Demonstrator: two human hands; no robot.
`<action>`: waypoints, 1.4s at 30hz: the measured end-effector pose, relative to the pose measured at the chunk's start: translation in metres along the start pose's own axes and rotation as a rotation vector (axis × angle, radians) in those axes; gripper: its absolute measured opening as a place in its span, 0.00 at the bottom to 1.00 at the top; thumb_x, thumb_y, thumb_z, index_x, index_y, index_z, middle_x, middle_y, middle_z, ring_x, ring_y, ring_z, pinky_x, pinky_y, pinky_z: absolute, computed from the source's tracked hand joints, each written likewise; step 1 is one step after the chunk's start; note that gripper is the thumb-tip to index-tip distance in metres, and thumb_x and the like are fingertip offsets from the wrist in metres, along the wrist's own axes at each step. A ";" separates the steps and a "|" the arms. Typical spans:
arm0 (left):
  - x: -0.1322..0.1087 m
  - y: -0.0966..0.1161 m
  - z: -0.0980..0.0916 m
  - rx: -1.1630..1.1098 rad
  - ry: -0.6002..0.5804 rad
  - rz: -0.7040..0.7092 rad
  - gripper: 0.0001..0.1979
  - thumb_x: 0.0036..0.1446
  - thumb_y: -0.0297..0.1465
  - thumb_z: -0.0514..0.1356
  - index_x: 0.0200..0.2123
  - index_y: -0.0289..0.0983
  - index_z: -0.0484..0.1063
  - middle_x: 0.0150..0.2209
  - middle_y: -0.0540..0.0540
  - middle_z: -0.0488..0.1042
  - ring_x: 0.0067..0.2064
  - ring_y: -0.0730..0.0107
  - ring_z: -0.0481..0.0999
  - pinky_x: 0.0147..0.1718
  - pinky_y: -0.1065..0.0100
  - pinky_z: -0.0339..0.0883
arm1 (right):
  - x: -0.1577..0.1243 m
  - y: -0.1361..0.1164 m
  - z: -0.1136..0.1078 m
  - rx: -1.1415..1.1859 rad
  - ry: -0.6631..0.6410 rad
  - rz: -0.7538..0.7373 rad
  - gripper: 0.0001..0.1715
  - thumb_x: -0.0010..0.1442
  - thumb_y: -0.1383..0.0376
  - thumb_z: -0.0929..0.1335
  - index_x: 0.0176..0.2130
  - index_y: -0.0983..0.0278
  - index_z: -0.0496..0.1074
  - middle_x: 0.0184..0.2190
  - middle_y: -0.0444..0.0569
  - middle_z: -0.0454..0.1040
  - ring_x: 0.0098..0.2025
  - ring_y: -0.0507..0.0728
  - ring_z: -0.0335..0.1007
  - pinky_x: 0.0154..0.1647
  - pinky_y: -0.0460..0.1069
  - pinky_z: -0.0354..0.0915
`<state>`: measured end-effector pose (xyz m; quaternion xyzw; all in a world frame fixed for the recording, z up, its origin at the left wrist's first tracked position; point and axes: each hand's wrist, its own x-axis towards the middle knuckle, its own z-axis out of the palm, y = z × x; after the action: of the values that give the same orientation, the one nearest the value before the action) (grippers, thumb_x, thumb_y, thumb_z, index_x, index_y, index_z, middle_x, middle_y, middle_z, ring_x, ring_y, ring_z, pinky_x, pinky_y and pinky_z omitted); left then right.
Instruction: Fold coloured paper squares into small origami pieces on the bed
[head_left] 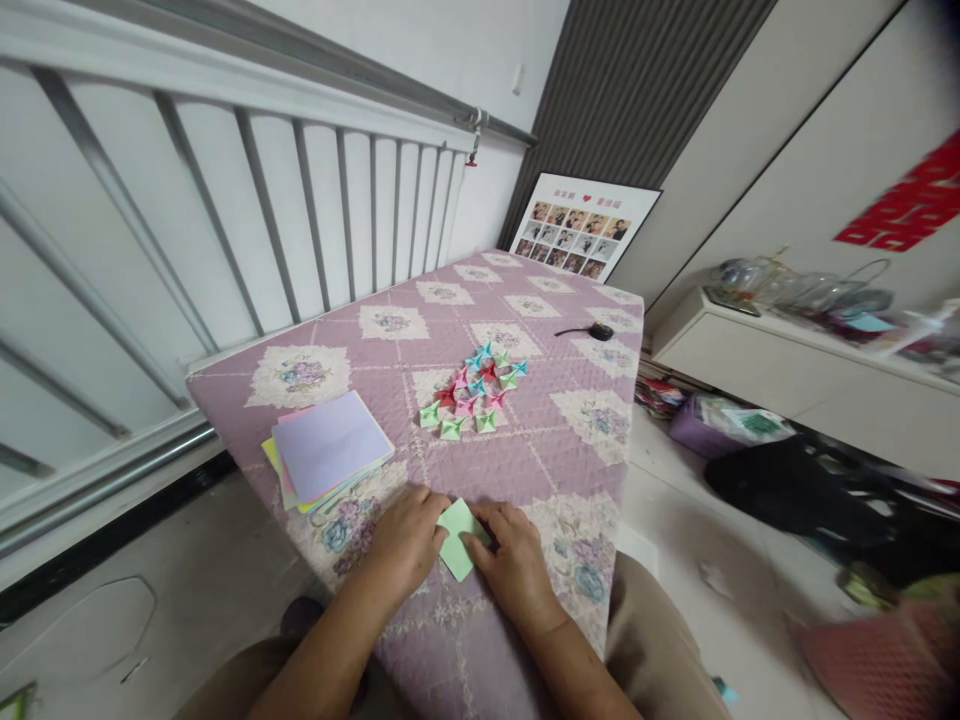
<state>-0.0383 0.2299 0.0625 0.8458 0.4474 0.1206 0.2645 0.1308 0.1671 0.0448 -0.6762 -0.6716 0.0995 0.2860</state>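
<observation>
A small light-green sheet of origami paper [456, 545] lies near the front of the table with one corner toward me. At its left corner, my left hand [409, 537] grips the edge between thumb and fingers. My right hand [516, 558] holds the right side, its thumb pressed on top of the sheet. Beyond the hands stands a group of several small folded paper pieces [466, 405] in green, pink, red and blue. To the left is a stack of coloured square paper [330, 445], a lavender sheet uppermost.
A purple floral cloth covers the table [525, 470]. A black round object with a thin tail [600, 331] lies farther back on the right. A white radiator [277, 210] runs along the left, and a photo board [585, 228] leans at the far end.
</observation>
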 end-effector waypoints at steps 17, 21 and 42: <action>-0.002 0.003 -0.001 0.002 0.003 -0.025 0.11 0.56 0.26 0.57 0.43 0.41 0.66 0.43 0.47 0.69 0.48 0.63 0.67 0.47 0.64 0.57 | -0.001 -0.002 0.000 0.018 0.026 -0.017 0.08 0.53 0.68 0.67 0.36 0.60 0.70 0.36 0.48 0.74 0.40 0.58 0.68 0.42 0.52 0.59; -0.002 0.003 -0.002 0.013 0.002 -0.024 0.10 0.56 0.26 0.57 0.41 0.41 0.66 0.42 0.48 0.69 0.47 0.64 0.67 0.47 0.65 0.58 | -0.001 -0.002 0.001 0.015 0.036 -0.020 0.04 0.52 0.69 0.66 0.32 0.60 0.68 0.35 0.47 0.74 0.40 0.57 0.68 0.42 0.51 0.58; -0.009 -0.003 -0.009 -0.001 -0.062 0.164 0.12 0.59 0.24 0.50 0.34 0.40 0.72 0.36 0.47 0.70 0.42 0.65 0.68 0.40 0.68 0.58 | -0.006 0.002 0.004 -0.061 0.024 -0.099 0.08 0.52 0.72 0.64 0.30 0.60 0.70 0.28 0.45 0.72 0.35 0.57 0.66 0.38 0.51 0.55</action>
<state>-0.0496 0.2265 0.0693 0.8828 0.3679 0.1160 0.2680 0.1298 0.1629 0.0391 -0.6516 -0.7036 0.0568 0.2779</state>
